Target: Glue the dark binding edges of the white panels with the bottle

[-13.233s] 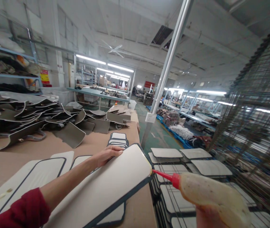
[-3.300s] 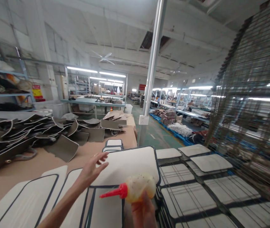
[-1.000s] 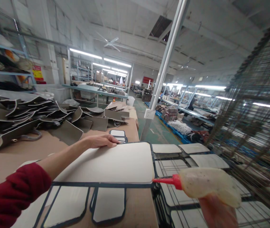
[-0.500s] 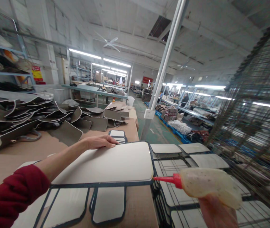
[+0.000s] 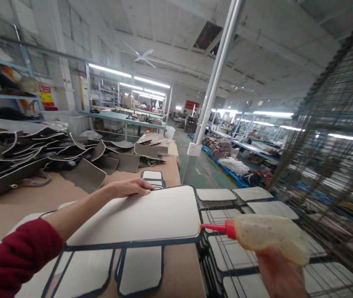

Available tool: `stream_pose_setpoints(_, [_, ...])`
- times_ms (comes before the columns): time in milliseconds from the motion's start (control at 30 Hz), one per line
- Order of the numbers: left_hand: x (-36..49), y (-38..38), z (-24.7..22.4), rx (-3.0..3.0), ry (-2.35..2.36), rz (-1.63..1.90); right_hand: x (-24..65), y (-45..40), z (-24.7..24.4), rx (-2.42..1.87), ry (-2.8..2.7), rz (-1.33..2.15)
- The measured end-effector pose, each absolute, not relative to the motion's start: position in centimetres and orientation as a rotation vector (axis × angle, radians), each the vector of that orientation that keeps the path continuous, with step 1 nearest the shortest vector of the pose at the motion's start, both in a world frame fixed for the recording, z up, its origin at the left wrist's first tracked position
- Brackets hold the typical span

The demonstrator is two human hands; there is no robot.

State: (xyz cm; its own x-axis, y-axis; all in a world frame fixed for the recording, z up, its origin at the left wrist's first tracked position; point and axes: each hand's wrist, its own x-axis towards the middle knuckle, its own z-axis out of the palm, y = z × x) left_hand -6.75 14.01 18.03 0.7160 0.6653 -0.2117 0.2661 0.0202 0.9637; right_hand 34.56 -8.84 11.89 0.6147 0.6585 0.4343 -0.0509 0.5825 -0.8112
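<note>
Laying an even yellowish line along the right-hand end appeared to be the step in hand. The large white round-cornered panel with a dark blue border point(image 5: 139, 219) lay above the brown-covered bench point(image 5: 184, 269), its right end near the bench's side edge and its near edge over the smaller white panels with dark blue borders point(image 5: 140, 269). The left hand point(image 5: 134, 187) was closed on the far long edge, fingers bent around the rim. The right hand point(image 5: 282, 271), partly cut off by the picture's bottom, was wrapped around the translucent yellowish squeeze bottle point(image 5: 267, 231), whose tapered red nozzle point(image 5: 215, 227) met or almost met the border near the close corner.

Good work here probably called for a steady left hold, a low nozzle angle and light, constant pressure, with the tip slowed through the curve so nothing pooled. Too hard a squeeze could have smeared the white face or dripped onto the white panels on the wire rack point(image 5: 232, 250).
</note>
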Motion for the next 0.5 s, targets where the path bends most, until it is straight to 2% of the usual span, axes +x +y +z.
stream_pose_setpoints(500, [-6.4,13.0,18.0,1.530,0.715,0.378,31.5,-9.2,13.4,-0.772,-0.733,0.414])
